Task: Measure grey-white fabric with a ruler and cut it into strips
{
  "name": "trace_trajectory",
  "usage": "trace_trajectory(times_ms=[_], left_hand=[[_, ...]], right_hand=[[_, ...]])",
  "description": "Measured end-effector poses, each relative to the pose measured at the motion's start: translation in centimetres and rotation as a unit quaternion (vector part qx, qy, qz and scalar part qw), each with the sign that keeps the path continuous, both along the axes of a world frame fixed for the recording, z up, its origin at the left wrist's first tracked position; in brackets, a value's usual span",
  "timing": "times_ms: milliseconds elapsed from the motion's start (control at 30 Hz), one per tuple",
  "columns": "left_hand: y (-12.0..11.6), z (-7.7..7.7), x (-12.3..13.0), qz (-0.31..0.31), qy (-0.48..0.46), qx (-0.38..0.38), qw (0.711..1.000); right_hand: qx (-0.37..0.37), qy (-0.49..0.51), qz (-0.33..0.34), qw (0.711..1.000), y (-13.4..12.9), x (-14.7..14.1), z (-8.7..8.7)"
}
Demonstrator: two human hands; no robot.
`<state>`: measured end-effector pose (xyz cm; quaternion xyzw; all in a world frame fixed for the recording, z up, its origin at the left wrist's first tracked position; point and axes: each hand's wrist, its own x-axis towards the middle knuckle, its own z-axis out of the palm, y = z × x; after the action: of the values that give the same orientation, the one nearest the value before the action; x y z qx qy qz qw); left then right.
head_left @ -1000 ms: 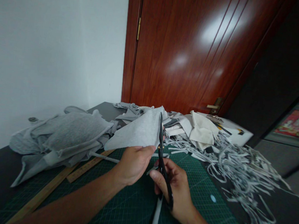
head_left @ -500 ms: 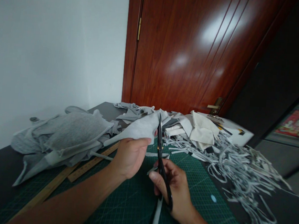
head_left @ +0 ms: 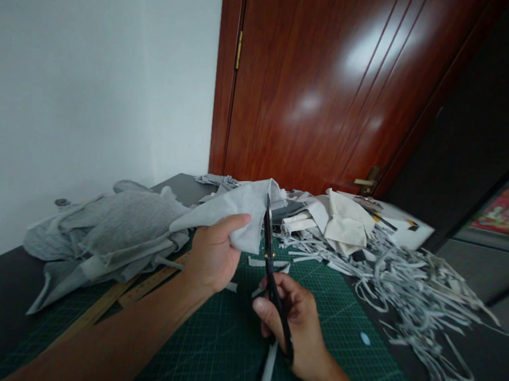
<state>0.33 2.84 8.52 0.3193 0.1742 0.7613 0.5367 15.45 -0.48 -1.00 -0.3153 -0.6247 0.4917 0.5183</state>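
Note:
My left hand [head_left: 216, 255] pinches a light grey piece of cloth [head_left: 236, 204] between thumb and fingers, raised over the green cutting mat [head_left: 220, 346]. My right hand [head_left: 293, 317] is wrapped round the handles of black scissors [head_left: 270, 262]. Their blades point away from me, at the cloth's right edge. A pale strip [head_left: 267, 370] hangs below my right hand, and a short scrap shows by its fingers. Another short strip [head_left: 257, 262] lies on the mat behind the scissors.
Grey cloth [head_left: 128, 227] is heaped on the left, beside wooden rulers [head_left: 99, 310]. Tangled strips [head_left: 409, 291] cover the right side. Folded cream cloth [head_left: 346, 221] and a white box [head_left: 410, 229] stand behind, before a wooden door [head_left: 306, 89].
My left hand has moved slightly left and up with the cloth, whose cut edge now shows along the blades. The scissors have shifted slightly left at the tips.

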Motion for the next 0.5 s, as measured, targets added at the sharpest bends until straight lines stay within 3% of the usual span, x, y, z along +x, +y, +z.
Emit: trace_trajectory(times_ms=[400,500], left_hand=[[-0.8,-1.6,1.0,0.113,0.114,0.016,0.987],[-0.5,-2.5,0.8,0.111,0.138,0.006,0.984]], right_hand=[[0.014,0.039,0.019,0.999,0.1,0.2,0.0],[0.023,0.030,0.016,0.999,0.2,0.3,-0.1]])
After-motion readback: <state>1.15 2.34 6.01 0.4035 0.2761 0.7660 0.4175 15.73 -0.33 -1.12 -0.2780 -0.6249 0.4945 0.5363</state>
